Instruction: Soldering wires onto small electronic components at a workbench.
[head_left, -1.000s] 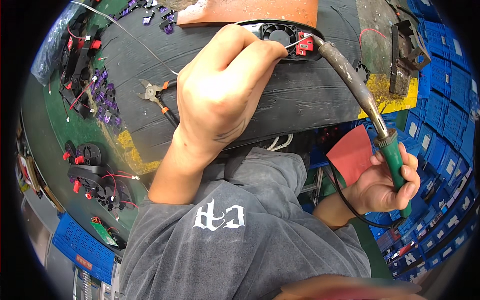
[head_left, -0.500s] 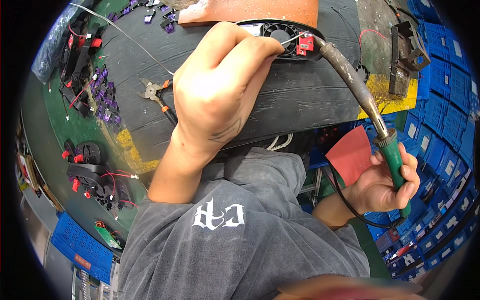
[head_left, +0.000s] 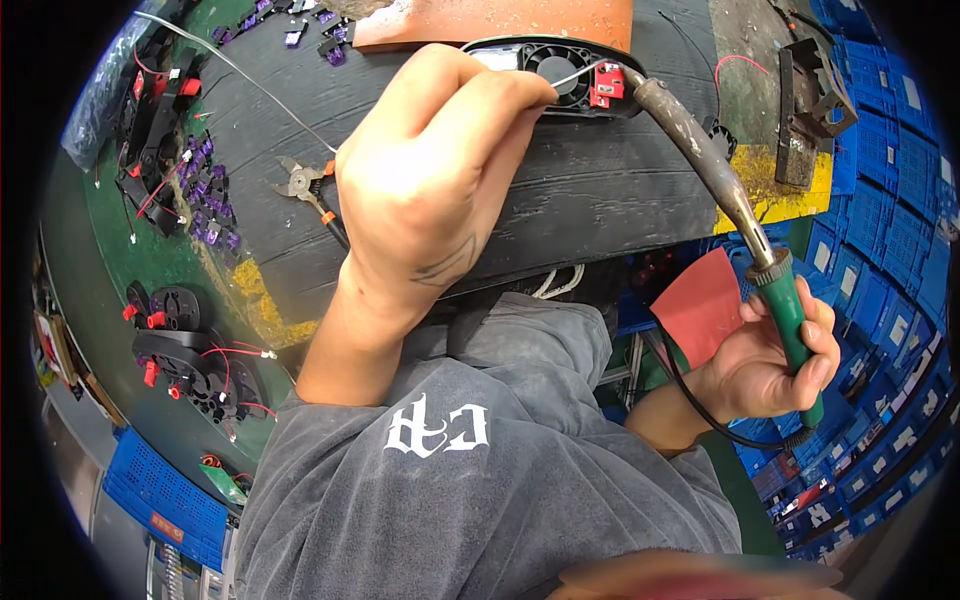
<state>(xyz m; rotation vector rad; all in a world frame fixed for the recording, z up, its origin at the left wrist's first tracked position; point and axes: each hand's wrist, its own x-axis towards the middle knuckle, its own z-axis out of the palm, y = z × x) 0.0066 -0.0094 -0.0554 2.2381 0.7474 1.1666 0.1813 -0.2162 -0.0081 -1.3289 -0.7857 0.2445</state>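
Around me: small orange-handled side cutters [head_left: 305, 185] lie on the dark ribbed rubber bench mat [head_left: 600, 200], left of my L hand [head_left: 430, 190]. Purple connector bits [head_left: 205, 190] and black plastic housings w/ red wires [head_left: 185, 355] sit further left on the green top. Orange-brown board [head_left: 500, 20] touches the far edge of the black oval fan housing [head_left: 560, 65]. Stacked blue plastic crates [head_left: 880, 150] fill the right side. My L hand's back blocks most of the housing's left part.

L hand: fingers pinched shut on a thin silvery solder wire [head_left: 570, 75], its end pointing right toward the small red connector block [head_left: 603, 85] on the housing. R hand [head_left: 770, 365] is wrapped tight round the green-handled soldering iron [head_left: 730, 200]. Its long axis runs from my R hand up-left; the tip meets the red block, at the mat's far edge.
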